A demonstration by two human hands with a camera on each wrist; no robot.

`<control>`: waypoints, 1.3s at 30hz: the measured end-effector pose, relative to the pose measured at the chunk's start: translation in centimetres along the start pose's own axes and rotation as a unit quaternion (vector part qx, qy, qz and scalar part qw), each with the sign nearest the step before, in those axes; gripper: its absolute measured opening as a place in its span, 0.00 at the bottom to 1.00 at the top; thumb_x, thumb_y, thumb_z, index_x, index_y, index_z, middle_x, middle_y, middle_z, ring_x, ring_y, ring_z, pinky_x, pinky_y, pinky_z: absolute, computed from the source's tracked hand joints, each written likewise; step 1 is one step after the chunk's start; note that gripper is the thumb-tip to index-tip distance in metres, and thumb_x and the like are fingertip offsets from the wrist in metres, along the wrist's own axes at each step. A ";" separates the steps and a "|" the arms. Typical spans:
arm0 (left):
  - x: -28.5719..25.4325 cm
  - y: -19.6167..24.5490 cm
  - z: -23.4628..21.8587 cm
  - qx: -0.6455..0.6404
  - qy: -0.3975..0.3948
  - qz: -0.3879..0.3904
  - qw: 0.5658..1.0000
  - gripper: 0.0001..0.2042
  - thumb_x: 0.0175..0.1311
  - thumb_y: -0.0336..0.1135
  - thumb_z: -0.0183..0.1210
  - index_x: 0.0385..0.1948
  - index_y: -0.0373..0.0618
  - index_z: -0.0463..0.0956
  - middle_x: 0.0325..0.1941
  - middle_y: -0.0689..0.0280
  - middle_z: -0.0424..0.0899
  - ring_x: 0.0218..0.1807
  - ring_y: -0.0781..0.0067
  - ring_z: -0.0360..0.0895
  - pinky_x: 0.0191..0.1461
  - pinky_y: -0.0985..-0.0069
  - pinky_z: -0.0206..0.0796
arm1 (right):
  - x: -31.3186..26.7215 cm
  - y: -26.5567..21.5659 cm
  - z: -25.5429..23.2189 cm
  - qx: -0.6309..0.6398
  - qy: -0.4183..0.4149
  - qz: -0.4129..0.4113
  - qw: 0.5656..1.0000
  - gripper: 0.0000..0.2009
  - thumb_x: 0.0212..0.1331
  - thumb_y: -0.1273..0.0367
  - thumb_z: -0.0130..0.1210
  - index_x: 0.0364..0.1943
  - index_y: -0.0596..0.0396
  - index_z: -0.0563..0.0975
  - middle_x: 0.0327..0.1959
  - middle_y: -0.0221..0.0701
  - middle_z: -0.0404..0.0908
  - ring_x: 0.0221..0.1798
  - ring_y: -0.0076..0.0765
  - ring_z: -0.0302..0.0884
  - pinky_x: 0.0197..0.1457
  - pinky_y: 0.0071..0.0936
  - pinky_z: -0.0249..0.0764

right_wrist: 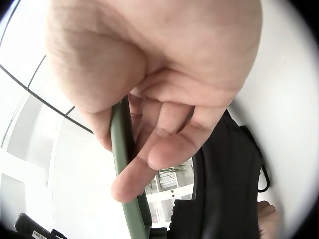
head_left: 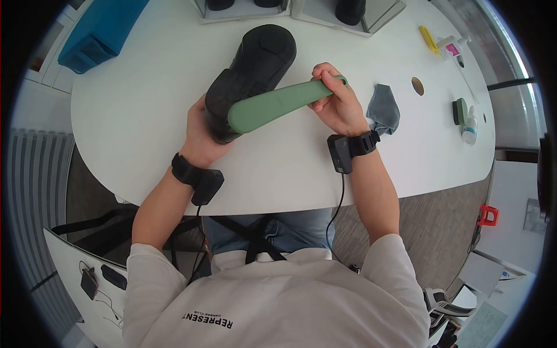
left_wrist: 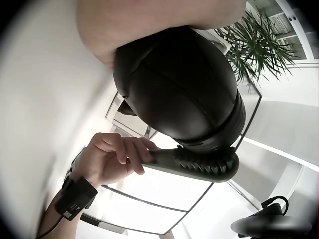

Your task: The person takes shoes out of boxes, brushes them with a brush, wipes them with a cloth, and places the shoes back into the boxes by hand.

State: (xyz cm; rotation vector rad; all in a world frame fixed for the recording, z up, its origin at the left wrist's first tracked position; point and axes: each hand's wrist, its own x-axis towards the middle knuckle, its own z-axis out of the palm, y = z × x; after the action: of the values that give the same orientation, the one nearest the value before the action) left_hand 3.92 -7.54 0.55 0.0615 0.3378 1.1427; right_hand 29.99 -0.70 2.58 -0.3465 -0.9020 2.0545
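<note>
My left hand [head_left: 202, 136] holds a black shoe [head_left: 264, 55] above the white table, sole turned up. The fingers beneath the shoe are hidden in the head view. A green brush [head_left: 272, 107] is gripped by its handle in my right hand [head_left: 339, 104], thumb on top and fingers below. The brush head lies across one end of the sole. From the left wrist view, dark bristles [left_wrist: 207, 162] meet the sole's edge below the smooth, rounded upper [left_wrist: 179, 94]. In the right wrist view, the handle [right_wrist: 119, 134] runs between thumb and fingers.
A grey cloth [head_left: 384, 110] lies right of my right hand. Farther right are a second brush [head_left: 460, 111], a small bottle [head_left: 470, 130], a white bottle [head_left: 449, 47] and a yellow object [head_left: 428, 39]. A blue case [head_left: 101, 37] sits back left; open-fronted boxes [head_left: 371, 26] stand behind.
</note>
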 end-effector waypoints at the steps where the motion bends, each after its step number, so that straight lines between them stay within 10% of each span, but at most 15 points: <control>1: 0.0 0.0 0.2 0.000 0.000 0.001 1.000 0.18 0.69 0.40 0.41 0.53 0.41 0.71 0.55 0.63 0.77 0.56 0.65 0.75 0.62 0.69 0.66 | 0.1 0.0 0.1 0.006 0.007 0.000 1.000 0.10 0.67 0.64 0.49 0.42 0.56 0.74 0.26 0.31 0.80 0.23 0.28 0.77 0.33 0.21 0.72; 19: -0.1 0.1 -0.1 0.022 0.010 0.013 1.000 0.16 0.69 0.38 0.42 0.50 0.40 0.73 0.52 0.63 0.79 0.56 0.67 0.76 0.62 0.70 0.66 | 0.4 -0.7 -1.8 0.021 0.110 -0.085 0.990 0.09 0.68 0.65 0.47 0.43 0.55 0.73 0.24 0.29 0.79 0.22 0.26 0.76 0.32 0.20 0.69; 23: 0.1 0.2 0.0 0.002 -0.043 -0.018 0.999 0.16 0.68 0.39 0.43 0.50 0.41 0.73 0.53 0.62 0.79 0.55 0.66 0.76 0.62 0.70 0.66 | 0.1 0.0 -1.0 0.088 -0.016 -0.082 0.993 0.09 0.68 0.64 0.47 0.43 0.54 0.73 0.25 0.29 0.79 0.23 0.27 0.77 0.31 0.20 0.69; 29: 0.1 -0.5 1.2 0.068 0.060 -0.002 0.996 0.17 0.70 0.42 0.42 0.50 0.41 0.72 0.53 0.61 0.78 0.54 0.64 0.76 0.61 0.65 0.66 | 0.8 0.2 -0.5 -0.040 0.159 -0.071 0.984 0.11 0.69 0.63 0.46 0.46 0.54 0.73 0.25 0.32 0.79 0.28 0.28 0.78 0.31 0.20 0.69; 34: 0.2 -0.2 1.3 0.063 0.060 -0.009 0.996 0.18 0.71 0.42 0.41 0.51 0.41 0.72 0.53 0.61 0.78 0.54 0.64 0.76 0.61 0.64 0.66 | 0.2 0.2 -1.4 0.084 -0.039 -0.076 0.993 0.11 0.68 0.63 0.49 0.47 0.53 0.73 0.31 0.29 0.79 0.27 0.26 0.77 0.32 0.20 0.70; 39: 0.3 -0.3 1.1 0.063 0.067 -0.012 0.996 0.18 0.71 0.42 0.41 0.51 0.41 0.71 0.53 0.61 0.78 0.54 0.64 0.76 0.61 0.64 0.66 | 0.6 0.5 -0.3 -0.007 0.099 -0.039 0.994 0.11 0.68 0.63 0.48 0.47 0.52 0.73 0.27 0.28 0.79 0.26 0.27 0.77 0.32 0.21 0.70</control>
State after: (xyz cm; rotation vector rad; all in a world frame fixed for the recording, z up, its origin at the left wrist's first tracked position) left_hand 4.66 -7.22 1.48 0.0911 0.5286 1.1026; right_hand 29.50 -0.29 2.01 -0.5050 -0.7965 1.9062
